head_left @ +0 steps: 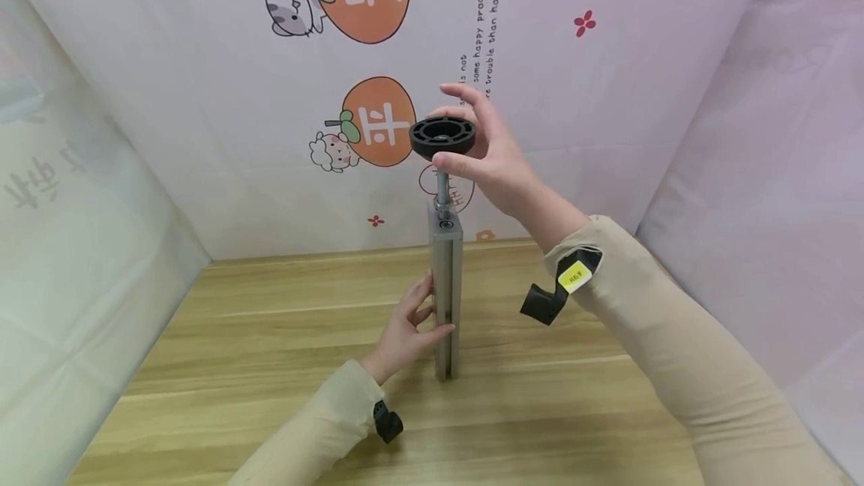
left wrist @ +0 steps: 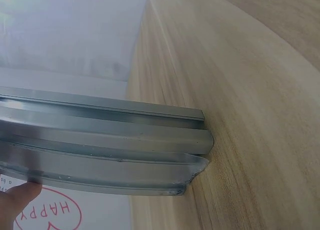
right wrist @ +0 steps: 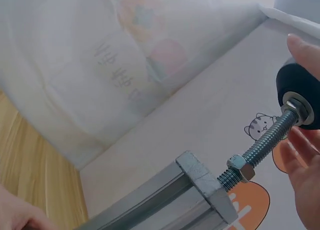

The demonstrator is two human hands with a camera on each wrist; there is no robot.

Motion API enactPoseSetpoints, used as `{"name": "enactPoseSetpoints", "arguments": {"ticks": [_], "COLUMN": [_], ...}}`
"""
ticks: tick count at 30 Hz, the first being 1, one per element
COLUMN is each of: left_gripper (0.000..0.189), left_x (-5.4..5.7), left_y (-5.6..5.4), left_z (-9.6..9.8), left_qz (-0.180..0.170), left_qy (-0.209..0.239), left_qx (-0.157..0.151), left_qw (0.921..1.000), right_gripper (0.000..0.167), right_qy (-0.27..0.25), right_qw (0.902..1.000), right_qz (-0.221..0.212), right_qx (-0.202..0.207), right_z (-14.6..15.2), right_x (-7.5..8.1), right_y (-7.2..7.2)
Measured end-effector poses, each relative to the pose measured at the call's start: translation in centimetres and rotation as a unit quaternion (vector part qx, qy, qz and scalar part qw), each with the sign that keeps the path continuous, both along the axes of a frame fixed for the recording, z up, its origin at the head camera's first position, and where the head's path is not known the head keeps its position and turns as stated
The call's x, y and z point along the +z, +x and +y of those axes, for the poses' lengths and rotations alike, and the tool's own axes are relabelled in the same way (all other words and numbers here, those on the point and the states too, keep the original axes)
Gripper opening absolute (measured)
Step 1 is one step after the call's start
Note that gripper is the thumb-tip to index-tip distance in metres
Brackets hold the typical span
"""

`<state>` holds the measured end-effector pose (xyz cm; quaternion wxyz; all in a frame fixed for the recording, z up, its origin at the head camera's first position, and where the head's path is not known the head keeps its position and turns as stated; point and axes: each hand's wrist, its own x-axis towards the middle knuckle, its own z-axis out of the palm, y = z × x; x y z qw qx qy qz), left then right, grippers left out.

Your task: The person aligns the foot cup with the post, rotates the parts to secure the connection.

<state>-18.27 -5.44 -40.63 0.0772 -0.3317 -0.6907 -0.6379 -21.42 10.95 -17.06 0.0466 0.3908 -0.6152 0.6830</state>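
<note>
An aluminium profile (head_left: 442, 265) stands upright on the wooden table, its grooved lower end on the wood in the left wrist view. My left hand (head_left: 403, 332) grips it below mid-height, thumb on the near side. A levelling foot with a round black base (head_left: 442, 147) sits upside down on top, its threaded rod (right wrist: 272, 138) pointing down into the end plate (right wrist: 206, 185). On the rod, a hex nut (right wrist: 241, 168) sits a little above that plate. My right hand (head_left: 498, 167) holds the black base by its rim, thumb in front and other fingers behind.
The wooden table (head_left: 270, 336) spreads around the profile. Behind it hangs a white cloth (head_left: 540, 81) printed with orange fruit, cartoon animals and lettering. Pale cloth walls close in the left (head_left: 88, 171) and right (head_left: 763, 208). Black camera mounts are strapped at both wrists.
</note>
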Motion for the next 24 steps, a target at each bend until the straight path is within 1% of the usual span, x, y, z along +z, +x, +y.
{"name": "enactPoseSetpoints", "arguments": {"ticks": [3, 5, 7, 9, 12, 14, 16, 21, 24], "left_gripper": [0.092, 0.088, 0.085, 0.084, 0.085, 0.085, 0.085, 0.085, 0.086], "left_x": [0.1, 0.1, 0.1, 0.1, 0.2, 0.2, 0.2, 0.4, 0.5], "left_y": [0.1, 0.1, 0.1, 0.0, 0.0, 0.0, 0.0, 0.2, 0.2], "left_z": [-0.1, -0.1, -0.1, 0.0, 0.0, 0.0, 0.0, -0.1, -0.1], "left_qz": [-0.014, -0.023, -0.024, -0.022, -0.023, -0.023, -0.027, -0.045, -0.043], "left_qy": [-0.004, -0.008, -0.011, -0.012, -0.013, -0.015, -0.018, -0.021, -0.017], "left_qx": [0.003, 0.007, 0.008, 0.008, 0.010, 0.011, 0.012, 0.011, 0.012], "left_qw": [0.9999, 0.9997, 0.9996, 0.9997, 0.9996, 0.9996, 0.9994, 0.9987, 0.9988], "right_gripper": [0.078, 0.087, 0.094, 0.089, 0.075, 0.066, 0.060, 0.050, 0.047], "right_qy": [-0.023, -0.047, -0.069, -0.086, -0.101, -0.106, -0.107, -0.105, -0.106], "right_qw": [0.9961, 0.9899, 0.9826, 0.9757, 0.9648, 0.9597, 0.9579, 0.9598, 0.9599], "right_qz": [-0.045, -0.063, -0.073, -0.080, -0.097, -0.110, -0.114, -0.109, -0.108], "right_qx": [0.073, 0.118, 0.156, 0.185, 0.223, 0.236, 0.240, 0.236, 0.236], "right_z": [0.0, 0.0, -0.2, -0.3, -0.5, -0.6, -0.6, -0.4, -0.4], "right_x": [-0.2, -0.4, -0.4, -0.3, -0.1, 0.0, 0.0, -0.1, -0.1], "right_y": [-0.7, -1.0, -1.3, -1.4, -1.4, -1.3, -1.3, -1.2, -1.3]}}
